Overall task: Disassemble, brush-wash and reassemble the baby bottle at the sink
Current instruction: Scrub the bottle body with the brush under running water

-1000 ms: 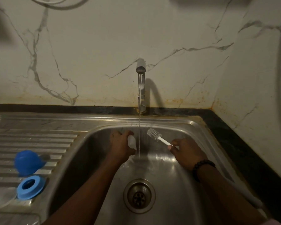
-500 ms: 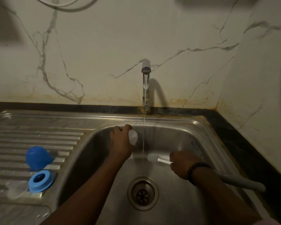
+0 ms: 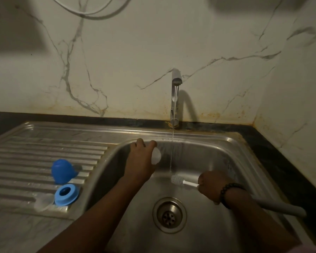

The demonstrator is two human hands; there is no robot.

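I see my left hand (image 3: 139, 161) up near the back-left wall of the stainless steel sink basin (image 3: 217, 148), fingers curled round the clear plastic baby bottle body (image 3: 156, 155); only its pale round end shows past the knuckles, just left of the thin water stream (image 3: 172, 143) falling from the chrome tap (image 3: 175, 99). My right hand (image 3: 212, 187), w/ a dark bead bracelet (image 3: 228, 192) on the wrist, grips the white handle of the grey-white bristle bottle brush (image 3: 178, 180); brush head lies low in the basin, pointing left, right where the stream lands. Bottle and brush are apart, stream btwn them. Round metal drain strainer (image 3: 169, 215) sits below the brush, in front of both hands. A grey hose (image 3: 281, 209) runs along the basin's right side behind my right forearm. On the ribbed steel draining board (image 3: 44, 152) to the left: blue dome-shaped bottle cap (image 3: 61, 171), in front of it the blue screw ring collar (image 3: 67, 194) lying flat, and touching the collar's left edge a clear silicone teat (image 3: 43, 203), faint, hard to make out. White marble-look wall (image 3: 117, 70) behind, brown stains along its base; black desk edge (image 3: 281, 161) wraps the sink on the right.
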